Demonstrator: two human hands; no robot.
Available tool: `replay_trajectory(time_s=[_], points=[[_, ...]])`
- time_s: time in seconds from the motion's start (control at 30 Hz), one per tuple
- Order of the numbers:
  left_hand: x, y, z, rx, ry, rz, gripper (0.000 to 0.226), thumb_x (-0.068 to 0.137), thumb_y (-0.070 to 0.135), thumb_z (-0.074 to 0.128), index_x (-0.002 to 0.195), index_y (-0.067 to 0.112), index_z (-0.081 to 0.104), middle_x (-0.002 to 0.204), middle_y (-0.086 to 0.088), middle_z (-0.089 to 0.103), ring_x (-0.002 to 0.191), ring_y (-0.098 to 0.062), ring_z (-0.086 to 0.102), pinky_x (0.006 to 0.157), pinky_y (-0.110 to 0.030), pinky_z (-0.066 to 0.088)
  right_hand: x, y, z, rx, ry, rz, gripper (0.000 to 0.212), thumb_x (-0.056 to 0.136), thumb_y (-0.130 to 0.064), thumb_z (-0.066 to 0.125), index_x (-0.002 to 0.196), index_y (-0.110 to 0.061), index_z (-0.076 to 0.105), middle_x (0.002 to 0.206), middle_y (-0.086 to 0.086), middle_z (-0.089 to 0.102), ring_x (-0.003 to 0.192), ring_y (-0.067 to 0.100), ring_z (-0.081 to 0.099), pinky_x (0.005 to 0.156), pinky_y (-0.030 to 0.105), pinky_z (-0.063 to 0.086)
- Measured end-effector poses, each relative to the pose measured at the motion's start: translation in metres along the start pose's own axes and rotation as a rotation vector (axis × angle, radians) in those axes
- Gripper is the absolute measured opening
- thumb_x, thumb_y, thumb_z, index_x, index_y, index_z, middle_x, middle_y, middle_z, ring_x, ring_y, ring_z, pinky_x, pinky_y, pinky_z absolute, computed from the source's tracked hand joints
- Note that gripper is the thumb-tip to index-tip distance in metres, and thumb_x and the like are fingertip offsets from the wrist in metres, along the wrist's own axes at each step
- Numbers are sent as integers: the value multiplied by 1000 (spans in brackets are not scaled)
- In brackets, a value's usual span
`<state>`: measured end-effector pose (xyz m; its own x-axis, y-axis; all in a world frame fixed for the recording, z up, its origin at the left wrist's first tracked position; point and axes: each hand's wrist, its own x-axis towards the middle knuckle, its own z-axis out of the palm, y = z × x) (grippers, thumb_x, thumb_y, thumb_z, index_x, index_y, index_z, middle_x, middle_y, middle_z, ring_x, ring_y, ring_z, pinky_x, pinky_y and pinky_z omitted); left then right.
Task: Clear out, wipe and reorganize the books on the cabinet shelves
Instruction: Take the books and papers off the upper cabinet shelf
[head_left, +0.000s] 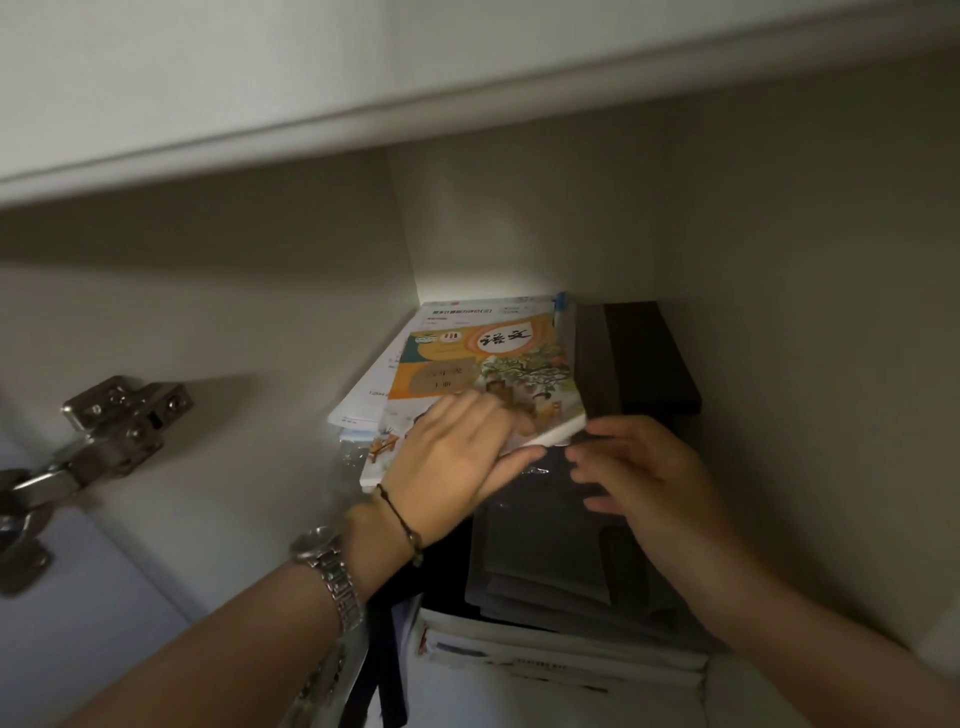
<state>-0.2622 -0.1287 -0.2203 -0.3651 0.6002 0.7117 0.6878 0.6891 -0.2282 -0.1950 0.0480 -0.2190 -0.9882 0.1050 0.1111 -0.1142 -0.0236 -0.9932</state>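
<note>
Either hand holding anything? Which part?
Left hand grips the orange book at its near edge, fingers on the cover. Right hand holds nothing.

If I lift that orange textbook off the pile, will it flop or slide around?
The orange textbook looks thin with a soft cover, so it will probably bend a little if held by one corner. Its cover seems glossy, and it lies on loose papers, so it may slide easily. The left hand already grips its near edge.

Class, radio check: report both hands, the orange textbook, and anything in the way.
Left hand flat on orange textbook, thumb under its near edge. Right hand open at the book's corner, no grip. Dark box close alongside on the right.
</note>
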Motion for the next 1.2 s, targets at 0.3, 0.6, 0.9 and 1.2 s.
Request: replay_trajectory(time_s=[0.3, 0.6, 0.9, 1.2], points=[[-24, -10, -27, -138, 29, -652, 36, 89, 44, 42, 99, 17, 63, 99, 1, 61, 94, -20, 53, 78, -31, 41, -3, -3, -3, 50, -7, 23, 42, 86, -10, 66, 116, -33, 48, 104, -4, 65, 95, 9, 63, 80, 31, 55], [-35, -2, -39, -647, -31, -1289, 47, 84, 34, 66, 125, 22, 46, 111, 3, 53, 94, -11, 56, 81, -21, 46, -10, -6, -4, -56, -164, 12, 42, 88, -15, 64, 119, -42, 53, 105, -23, 56, 97, 4, 61, 83, 23, 53], [-33, -12, -59, -1026, -176, -1305, 60, 73, -2, 73, 120, 26, 47, 99, 10, 60, 83, 1, 59, 59, -5, 47, -12, -11, -7, -94, 51, 17, 16, 82, -32, 71, 72, -19, 73, 67, -4, 68, 68, 7, 61, 65, 23, 50], [-27, -12, -50, -994, -138, -1394, 54, 81, 16, 70, 130, 21, 49, 122, -9, 61, 100, -23, 65, 98, -42, 48, -11, -6, -7, 30, -89, 84, 25, 87, -18, 65, 112, -25, 65, 108, -3, 65, 96, 10, 65, 74, 22, 58]])
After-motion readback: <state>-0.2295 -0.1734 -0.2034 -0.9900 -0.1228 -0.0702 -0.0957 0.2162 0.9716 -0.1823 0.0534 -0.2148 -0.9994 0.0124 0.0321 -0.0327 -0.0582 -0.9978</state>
